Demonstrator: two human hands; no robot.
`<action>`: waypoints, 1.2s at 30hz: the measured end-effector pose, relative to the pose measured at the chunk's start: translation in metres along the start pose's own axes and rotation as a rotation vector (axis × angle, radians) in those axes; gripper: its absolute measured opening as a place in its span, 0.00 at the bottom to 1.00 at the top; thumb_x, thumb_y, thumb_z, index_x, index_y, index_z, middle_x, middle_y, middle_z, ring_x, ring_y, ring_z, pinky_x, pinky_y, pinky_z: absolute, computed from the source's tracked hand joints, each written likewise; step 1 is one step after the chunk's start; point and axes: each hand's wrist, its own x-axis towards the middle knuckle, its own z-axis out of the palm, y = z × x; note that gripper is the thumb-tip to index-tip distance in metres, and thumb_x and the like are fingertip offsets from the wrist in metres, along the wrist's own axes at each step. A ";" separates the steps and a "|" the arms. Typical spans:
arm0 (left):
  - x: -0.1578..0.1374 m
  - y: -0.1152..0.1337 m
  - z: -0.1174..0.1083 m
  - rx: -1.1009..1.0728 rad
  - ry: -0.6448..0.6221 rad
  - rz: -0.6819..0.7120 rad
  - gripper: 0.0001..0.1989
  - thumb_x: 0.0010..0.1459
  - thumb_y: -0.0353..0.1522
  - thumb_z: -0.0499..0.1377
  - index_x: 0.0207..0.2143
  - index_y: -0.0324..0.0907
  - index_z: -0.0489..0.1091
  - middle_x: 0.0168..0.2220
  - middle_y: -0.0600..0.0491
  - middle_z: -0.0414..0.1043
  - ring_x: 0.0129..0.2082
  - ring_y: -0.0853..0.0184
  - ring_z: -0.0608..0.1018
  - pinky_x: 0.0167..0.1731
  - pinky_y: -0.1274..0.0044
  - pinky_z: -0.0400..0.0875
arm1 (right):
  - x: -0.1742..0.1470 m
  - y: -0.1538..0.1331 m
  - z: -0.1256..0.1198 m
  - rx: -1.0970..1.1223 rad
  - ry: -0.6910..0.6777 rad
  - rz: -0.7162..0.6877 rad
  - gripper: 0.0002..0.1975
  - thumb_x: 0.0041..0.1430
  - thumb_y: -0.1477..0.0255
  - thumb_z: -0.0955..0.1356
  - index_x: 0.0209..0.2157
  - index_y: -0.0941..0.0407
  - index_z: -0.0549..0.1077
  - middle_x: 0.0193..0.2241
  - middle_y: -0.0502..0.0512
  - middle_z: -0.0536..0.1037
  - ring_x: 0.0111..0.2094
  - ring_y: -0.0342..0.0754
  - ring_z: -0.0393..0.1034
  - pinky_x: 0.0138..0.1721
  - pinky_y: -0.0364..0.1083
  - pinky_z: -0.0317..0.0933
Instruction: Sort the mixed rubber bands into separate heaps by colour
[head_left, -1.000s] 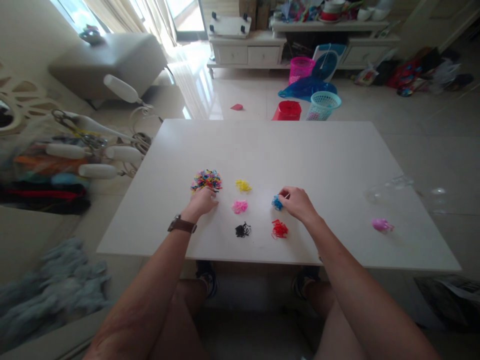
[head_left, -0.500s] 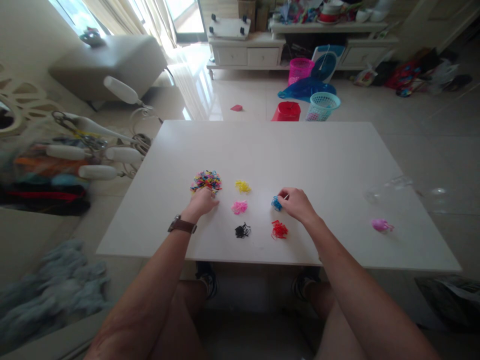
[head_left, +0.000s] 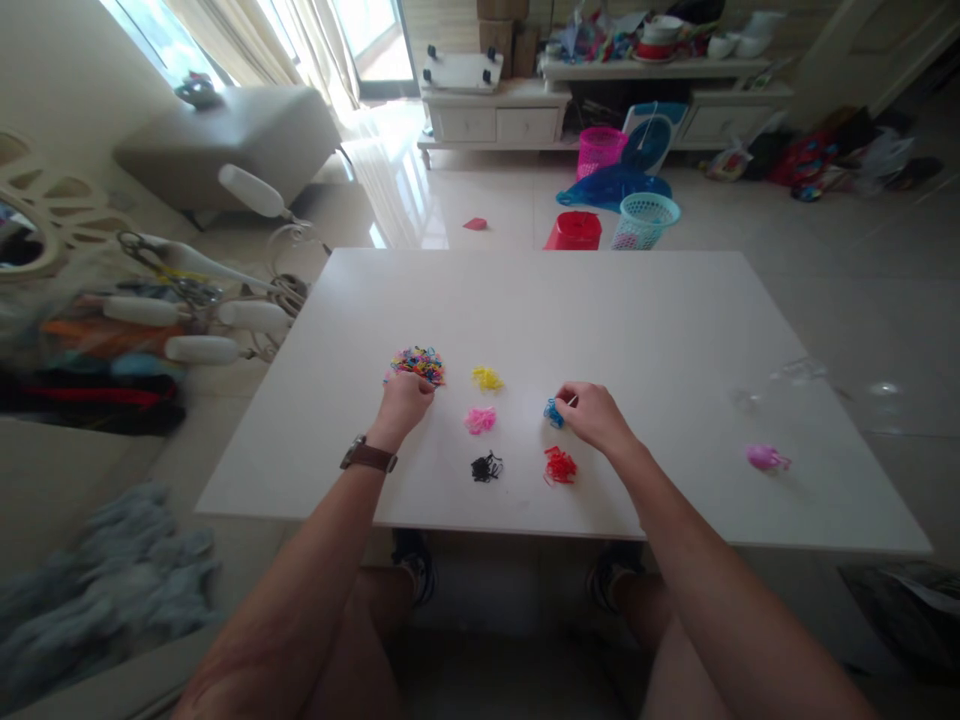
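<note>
At a white table (head_left: 637,310), a person's bare left hand (head_left: 405,403) has its fingers curled at the near edge of a mixed pile of small coloured bands (head_left: 420,362). The pile lies at about one o'clock from that hand, much nearer than to the right hand (head_left: 592,413), from which it sits at ten o'clock. Partly covered, it shows no clear long axis. The right thumb and fingertips are drawn close together beside a blue pile (head_left: 553,413), at nine o'clock from that hand. Whether either hand grips a band cannot be told.
</note>
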 end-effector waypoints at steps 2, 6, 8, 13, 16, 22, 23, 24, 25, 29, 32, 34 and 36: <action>-0.001 0.006 0.000 0.021 0.026 0.052 0.06 0.47 0.26 0.61 0.23 0.43 0.79 0.30 0.48 0.81 0.38 0.56 0.81 0.46 0.70 0.71 | -0.001 -0.001 0.000 0.006 0.000 -0.004 0.07 0.54 0.72 0.66 0.28 0.54 0.77 0.30 0.52 0.81 0.29 0.45 0.70 0.32 0.42 0.57; -0.013 0.025 0.003 -0.138 0.043 0.104 0.04 0.49 0.29 0.63 0.26 0.43 0.79 0.29 0.50 0.81 0.34 0.60 0.81 0.40 0.71 0.74 | -0.007 -0.009 0.002 0.034 0.025 -0.054 0.08 0.55 0.73 0.66 0.28 0.55 0.78 0.29 0.53 0.81 0.30 0.45 0.71 0.33 0.43 0.59; -0.028 0.039 0.007 -0.296 0.011 0.150 0.02 0.48 0.30 0.64 0.26 0.42 0.78 0.28 0.50 0.80 0.33 0.61 0.81 0.36 0.72 0.74 | -0.013 -0.019 0.002 0.105 0.042 -0.106 0.08 0.57 0.72 0.66 0.28 0.55 0.78 0.27 0.53 0.80 0.29 0.46 0.72 0.34 0.43 0.60; -0.072 0.072 0.026 -0.654 -0.144 0.167 0.08 0.45 0.33 0.68 0.25 0.42 0.72 0.27 0.52 0.78 0.28 0.65 0.79 0.29 0.76 0.73 | -0.033 -0.046 0.007 0.506 -0.007 -0.153 0.09 0.59 0.66 0.69 0.32 0.56 0.79 0.29 0.53 0.81 0.32 0.46 0.75 0.37 0.44 0.65; -0.089 0.084 0.034 -0.792 -0.161 0.192 0.10 0.44 0.33 0.68 0.25 0.41 0.70 0.26 0.52 0.77 0.28 0.66 0.79 0.30 0.77 0.73 | -0.040 -0.054 0.015 0.695 -0.046 -0.146 0.10 0.56 0.64 0.71 0.34 0.56 0.80 0.30 0.54 0.82 0.32 0.47 0.75 0.36 0.44 0.66; -0.090 0.096 0.036 -0.804 -0.191 0.208 0.08 0.49 0.30 0.66 0.34 0.40 0.74 0.27 0.51 0.79 0.29 0.65 0.81 0.31 0.77 0.73 | -0.037 -0.051 0.027 0.803 -0.013 -0.090 0.10 0.56 0.65 0.71 0.32 0.57 0.79 0.27 0.55 0.81 0.31 0.48 0.75 0.35 0.46 0.66; -0.088 0.096 0.036 -0.780 -0.198 0.218 0.08 0.50 0.30 0.65 0.35 0.40 0.75 0.28 0.50 0.79 0.30 0.65 0.81 0.32 0.77 0.73 | -0.036 -0.051 0.027 0.813 -0.004 -0.077 0.10 0.55 0.65 0.71 0.32 0.57 0.79 0.27 0.55 0.81 0.31 0.48 0.75 0.35 0.46 0.67; -0.085 0.096 0.035 -0.746 -0.201 0.231 0.08 0.52 0.30 0.65 0.36 0.40 0.76 0.29 0.50 0.80 0.30 0.65 0.81 0.33 0.76 0.73 | -0.033 -0.051 0.028 0.819 0.003 -0.065 0.10 0.55 0.64 0.71 0.31 0.57 0.79 0.27 0.55 0.80 0.31 0.48 0.75 0.35 0.46 0.67; -0.083 0.095 0.034 -0.709 -0.200 0.242 0.07 0.52 0.30 0.64 0.36 0.40 0.76 0.29 0.50 0.80 0.30 0.66 0.81 0.34 0.77 0.73 | -0.031 -0.051 0.030 0.820 0.009 -0.054 0.10 0.55 0.64 0.71 0.31 0.57 0.79 0.27 0.55 0.80 0.30 0.48 0.75 0.35 0.46 0.67; -0.074 0.088 0.028 -0.627 -0.222 0.235 0.05 0.53 0.29 0.63 0.34 0.40 0.77 0.29 0.50 0.80 0.30 0.66 0.80 0.33 0.77 0.72 | -0.017 -0.049 0.037 0.790 0.003 -0.029 0.10 0.54 0.64 0.72 0.30 0.57 0.78 0.26 0.54 0.80 0.29 0.48 0.75 0.34 0.46 0.67; -0.075 0.079 0.024 -0.503 -0.271 0.226 0.05 0.51 0.27 0.62 0.32 0.39 0.77 0.29 0.51 0.79 0.29 0.67 0.79 0.31 0.78 0.71 | -0.006 -0.047 0.044 0.731 0.010 -0.025 0.09 0.54 0.65 0.71 0.29 0.57 0.78 0.25 0.54 0.80 0.29 0.48 0.75 0.34 0.45 0.67; -0.079 0.072 0.024 -0.341 -0.288 0.265 0.07 0.49 0.25 0.61 0.32 0.39 0.77 0.28 0.52 0.79 0.28 0.67 0.78 0.30 0.78 0.69 | -0.002 -0.047 0.047 0.670 0.030 -0.023 0.08 0.54 0.66 0.70 0.29 0.57 0.78 0.26 0.54 0.80 0.29 0.48 0.75 0.34 0.45 0.66; -0.083 0.066 0.027 -0.178 -0.297 0.325 0.11 0.47 0.22 0.59 0.32 0.40 0.77 0.26 0.53 0.78 0.27 0.67 0.78 0.29 0.78 0.67 | -0.002 -0.046 0.047 0.609 0.048 -0.020 0.07 0.54 0.67 0.70 0.28 0.56 0.78 0.26 0.53 0.80 0.29 0.47 0.74 0.34 0.45 0.66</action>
